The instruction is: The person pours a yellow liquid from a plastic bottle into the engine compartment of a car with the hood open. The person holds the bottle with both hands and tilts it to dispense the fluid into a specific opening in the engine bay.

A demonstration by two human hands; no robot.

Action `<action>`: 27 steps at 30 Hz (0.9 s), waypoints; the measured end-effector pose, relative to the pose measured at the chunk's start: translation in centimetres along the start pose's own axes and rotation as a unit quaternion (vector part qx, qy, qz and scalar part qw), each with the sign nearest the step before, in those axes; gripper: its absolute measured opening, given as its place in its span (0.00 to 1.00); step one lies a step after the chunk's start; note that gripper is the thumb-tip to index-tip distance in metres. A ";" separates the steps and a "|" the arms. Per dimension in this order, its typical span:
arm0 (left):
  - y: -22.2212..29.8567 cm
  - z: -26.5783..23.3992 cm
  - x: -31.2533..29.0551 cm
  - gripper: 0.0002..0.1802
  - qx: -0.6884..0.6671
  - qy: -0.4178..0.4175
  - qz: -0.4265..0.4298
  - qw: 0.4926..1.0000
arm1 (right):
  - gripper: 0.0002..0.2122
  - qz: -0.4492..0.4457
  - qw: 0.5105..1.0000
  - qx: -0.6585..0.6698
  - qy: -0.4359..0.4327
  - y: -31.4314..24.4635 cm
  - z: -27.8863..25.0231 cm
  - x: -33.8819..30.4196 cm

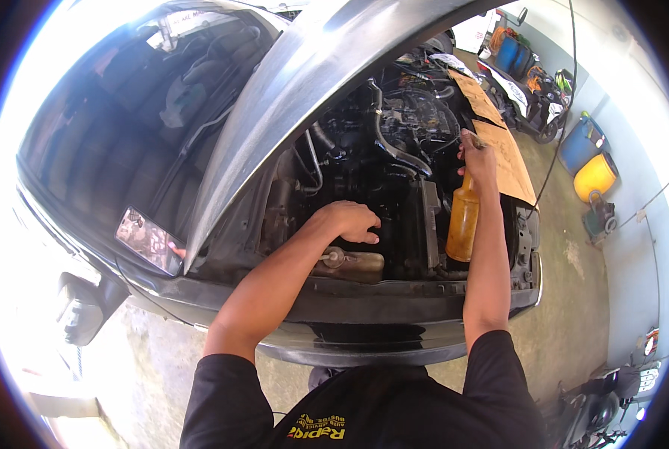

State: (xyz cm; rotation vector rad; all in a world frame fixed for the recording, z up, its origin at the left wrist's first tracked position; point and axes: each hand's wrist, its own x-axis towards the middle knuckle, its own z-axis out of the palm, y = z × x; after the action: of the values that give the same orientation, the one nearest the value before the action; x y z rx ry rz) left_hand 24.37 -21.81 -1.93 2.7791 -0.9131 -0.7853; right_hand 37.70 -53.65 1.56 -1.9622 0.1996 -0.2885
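Note:
My right hand (478, 156) is wrapped around the neck of an amber plastic bottle (464, 224), which hangs upright over the near right side of the engine bay. The hand hides the bottle's top; it looks like a spray bottle. My left hand (353, 222) is over the engine bay, thumb and bent fingers apart, with nothing visible in it. Just below that wrist sits a brownish reservoir (361, 267) with a cap. Farther in lies the dark engine (417, 120), and a shiny curved hose (383, 135) runs across it.
The raised grey hood (289, 97) arches over the left side. Brown cardboard sheets (503, 165) lie along the right edge of the bay. A phone-like screen (149, 241) rests by the windshield. Along the right wall stand a yellow drum (596, 176), a blue drum (580, 146) and a motorcycle (536, 112).

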 end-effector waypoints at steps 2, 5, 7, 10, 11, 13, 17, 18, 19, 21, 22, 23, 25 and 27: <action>-0.5 0.4 0.3 0.33 0.005 0.004 0.004 1.000 | 0.22 0.011 1.000 -0.009 -0.028 -0.1 0.2 -0.4; -0.6 0.4 0.3 0.33 -0.003 0.009 0.000 1.000 | 0.22 0.017 0.999 -0.016 -0.026 0.2 0.6 -0.8; -0.5 0.2 0.2 0.33 0.003 0.008 0.002 1.000 | 0.22 0.015 0.999 -0.017 -0.023 0.2 0.7 -0.8; -0.1 -0.3 0.1 0.34 0.003 -0.014 -0.007 1.000 | 0.22 0.020 0.999 -0.024 -0.028 0.2 0.7 -0.9; 0.0 -0.4 0.0 0.34 0.002 -0.025 -0.011 1.000 | 0.22 0.025 0.999 -0.028 -0.025 0.3 0.9 -1.0; -0.5 0.1 0.1 0.33 -0.005 0.000 0.002 1.000 | 0.22 0.028 0.999 -0.037 -0.014 0.4 0.8 -0.9; -0.2 0.0 0.2 0.32 0.002 0.009 0.008 1.000 | 0.22 0.025 0.999 -0.046 0.005 0.8 0.1 -0.7; -0.3 0.1 0.3 0.32 0.004 0.009 0.010 1.000 | 0.22 0.025 0.999 -0.047 0.005 0.6 0.0 -0.8; -0.5 0.2 0.3 0.32 0.005 0.008 0.011 1.000 | 0.23 0.020 0.999 -0.043 0.009 0.4 -0.1 -1.0; -0.5 0.3 0.3 0.32 0.005 0.008 0.011 1.000 | 0.23 0.013 0.999 -0.035 0.018 0.1 -0.3 -1.2; -0.3 0.2 0.1 0.32 0.004 0.007 0.009 1.000 | 0.23 0.018 0.999 -0.032 0.018 0.1 -0.4 -1.3; -0.2 0.1 0.0 0.32 0.002 0.007 0.008 1.000 | 0.23 0.022 0.999 -0.029 0.019 0.1 -0.6 -1.3; -0.2 0.0 0.0 0.32 0.002 0.012 0.012 1.000 | 0.23 0.020 0.999 -0.017 0.021 0.3 -1.0 -1.2; -0.3 0.1 0.1 0.32 0.000 0.015 0.012 1.000 | 0.25 0.005 1.000 0.003 0.021 0.3 -0.8 -1.2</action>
State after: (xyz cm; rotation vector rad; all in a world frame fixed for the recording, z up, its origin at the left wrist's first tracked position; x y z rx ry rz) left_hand 24.50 -21.62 -2.13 2.7670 -0.9406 -0.7380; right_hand 36.28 -54.16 1.43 -1.9499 0.2356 -0.3244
